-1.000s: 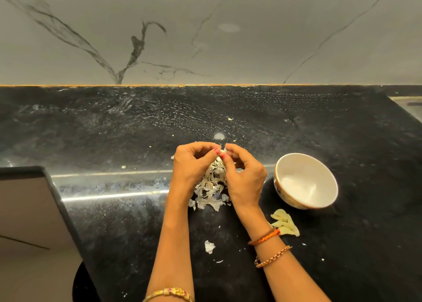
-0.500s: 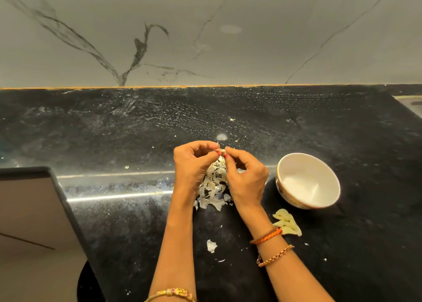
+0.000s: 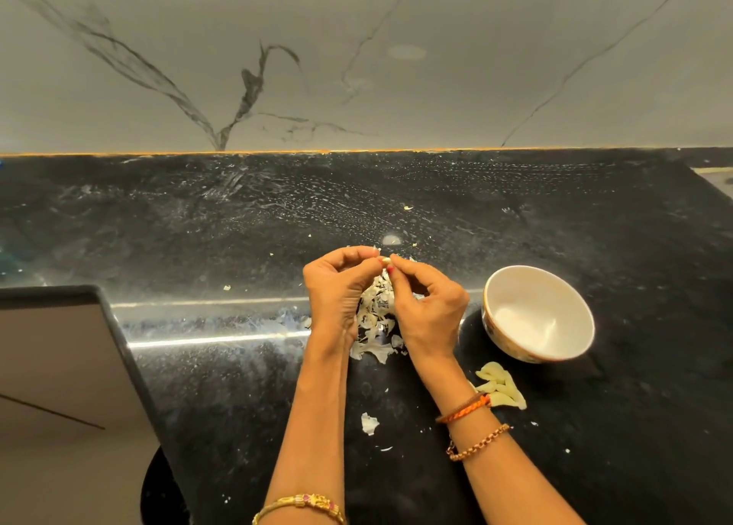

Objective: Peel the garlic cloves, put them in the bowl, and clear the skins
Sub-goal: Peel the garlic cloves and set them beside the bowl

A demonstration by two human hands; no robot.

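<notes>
Nearest the camera: two forearms with bangles, a stray skin flake (image 3: 369, 424) on the black worktop (image 3: 618, 437) between them. Just right of the right wrist, peeled cloves (image 3: 501, 385) lie in a small heap on the worktop, not in the bowl (so that step is not yet done). Farther right, white bowl (image 3: 538, 313), upright, looks empty. Middle: pile of skins (image 3: 376, 318) under and between the hands. Left hand (image 3: 341, 286) and right hand (image 3: 430, 306) both raised over the pile, fingers curled; the grip of each is a tight thumb-and-fingertip pinch on one small garlic clove (image 3: 385, 261) held between them, only its pale tip showing. How much skin is left on it I cannot tell. Beyond: scattered crumbs, then the marble wall (image 3: 396, 68).

Step in hand, as I judge: peeling this clove. To do it well, hold the clove steady with one hand, strip skin with a nail of the other, work over the pile so flakes drop there, and keep pinch light enough not to crush it
</notes>
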